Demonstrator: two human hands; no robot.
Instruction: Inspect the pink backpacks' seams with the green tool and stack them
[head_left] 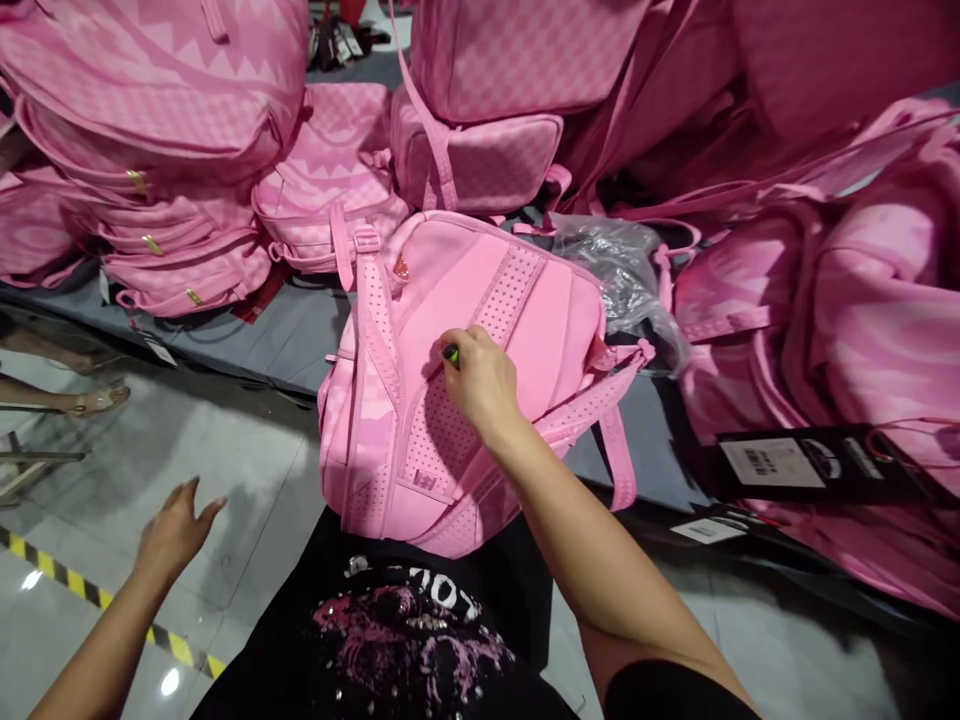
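A pink backpack (431, 430) lies with its padded back and dotted straps facing up at the edge of a grey-covered tabletop (251, 340), its near end against the person's black shirt (405, 640). The right hand (484, 385) is over the back panel, fingers curled tightly around a small black-and-green object (452, 354). The left hand (176, 525) hangs above the tiled floor (247, 460), well apart from the backpack, fingers loosely spread. Crumpled clear plastic (611, 270) sits just beyond the backpack, among other pink bags (480, 160).
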